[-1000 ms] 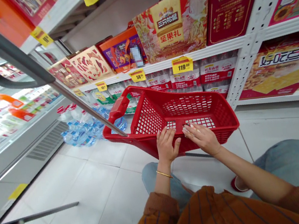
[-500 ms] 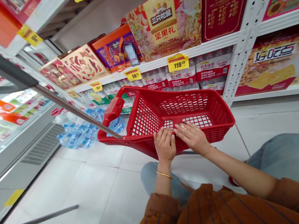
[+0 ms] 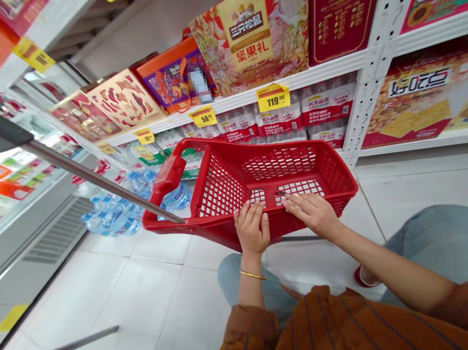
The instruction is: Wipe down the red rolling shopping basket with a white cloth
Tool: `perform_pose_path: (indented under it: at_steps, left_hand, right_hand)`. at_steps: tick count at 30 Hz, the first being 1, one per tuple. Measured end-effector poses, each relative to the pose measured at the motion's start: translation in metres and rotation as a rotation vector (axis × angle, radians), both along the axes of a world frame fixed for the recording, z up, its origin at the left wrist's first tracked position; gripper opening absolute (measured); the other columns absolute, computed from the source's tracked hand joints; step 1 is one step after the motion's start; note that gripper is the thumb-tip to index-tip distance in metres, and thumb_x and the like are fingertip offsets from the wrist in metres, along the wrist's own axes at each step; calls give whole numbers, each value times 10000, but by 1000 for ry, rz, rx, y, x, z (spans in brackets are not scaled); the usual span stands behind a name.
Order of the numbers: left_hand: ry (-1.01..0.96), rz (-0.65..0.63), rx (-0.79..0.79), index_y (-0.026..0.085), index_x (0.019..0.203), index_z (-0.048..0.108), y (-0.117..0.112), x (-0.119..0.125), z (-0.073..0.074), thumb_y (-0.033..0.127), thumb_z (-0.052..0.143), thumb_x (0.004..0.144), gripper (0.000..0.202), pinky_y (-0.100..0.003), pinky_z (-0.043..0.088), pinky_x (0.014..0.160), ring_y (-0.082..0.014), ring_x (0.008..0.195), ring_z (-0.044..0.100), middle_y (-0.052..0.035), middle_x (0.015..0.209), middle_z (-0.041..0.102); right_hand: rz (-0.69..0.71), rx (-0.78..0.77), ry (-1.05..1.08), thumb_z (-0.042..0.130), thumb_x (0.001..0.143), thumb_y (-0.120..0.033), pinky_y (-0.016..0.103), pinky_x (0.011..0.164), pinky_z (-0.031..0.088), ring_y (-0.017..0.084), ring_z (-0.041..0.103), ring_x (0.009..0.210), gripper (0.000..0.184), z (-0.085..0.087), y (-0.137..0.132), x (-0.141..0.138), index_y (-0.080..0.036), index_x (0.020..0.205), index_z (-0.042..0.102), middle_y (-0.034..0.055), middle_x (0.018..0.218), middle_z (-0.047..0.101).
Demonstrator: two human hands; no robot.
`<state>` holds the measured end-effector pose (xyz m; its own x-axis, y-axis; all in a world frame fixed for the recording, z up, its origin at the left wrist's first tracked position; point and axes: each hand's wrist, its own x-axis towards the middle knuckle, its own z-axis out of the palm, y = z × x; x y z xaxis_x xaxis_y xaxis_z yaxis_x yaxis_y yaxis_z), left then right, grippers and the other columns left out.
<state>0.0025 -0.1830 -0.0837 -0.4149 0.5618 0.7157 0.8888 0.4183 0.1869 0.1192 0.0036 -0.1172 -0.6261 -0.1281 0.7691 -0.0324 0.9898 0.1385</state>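
A supermarket aisle runs past white metal shelving [image 3: 350,61] stacked with boxed nut gift sets [image 3: 253,27] above shrink-wrapped bottled water [image 3: 278,119], with a refrigerated case [image 3: 14,238] opposite. A red plastic shopping basket [image 3: 219,192] hangs over the tiled floor [image 3: 116,304], well below the shelf. The left hand [image 3: 251,229] and right hand [image 3: 313,215] sit just apart, curled over its near rim, clamped on it, though the grip's firmness is hard to judge from above.
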Motion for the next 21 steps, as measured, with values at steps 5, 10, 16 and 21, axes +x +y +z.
perform_pose_path:
  at_steps: [5, 10, 16, 21]
  left_hand:
    - [-36, -4, -38, 220, 1208, 647, -5, -3, 0, 293, 439, 951, 339, -432, 137, 1191, -218, 1287, 515, -50, 1213, 695]
    - [-42, 1, -52, 223, 1232, 636, -10, -9, 3, 306, 432, 949, 359, -461, 126, 1199, -230, 1298, 503, -56, 1219, 692]
    - [7, 82, -109, 201, 1402, 484, -10, 1, 7, 366, 427, 951, 484, -503, 78, 1210, -282, 1432, 322, -81, 1411, 550]
    - [-7, -23, -215, 151, 1472, 360, 6, 20, -6, 414, 321, 987, 554, -456, 127, 1214, -252, 1457, 274, -104, 1503, 433]
  right_hand:
    - [-11, -67, -20, 530, 936, -142, 354, 842, 451, 216, 591, 1020, 399, 2, -8, -3, -213, 1328, 552, 83, 1263, 656]
    - [-38, -94, -45, 546, 933, -156, 359, 853, 442, 225, 590, 1029, 357, 4, -20, -8, -195, 1286, 585, 93, 1249, 660]
    - [-88, -141, 17, 549, 947, -230, 342, 814, 484, 205, 639, 966, 449, 8, -36, -13, -203, 1389, 473, 164, 1431, 503]
    - [-79, -119, 24, 503, 950, -174, 368, 894, 513, 260, 598, 1167, 442, 7, -43, -12, -138, 1388, 465, 207, 1440, 472]
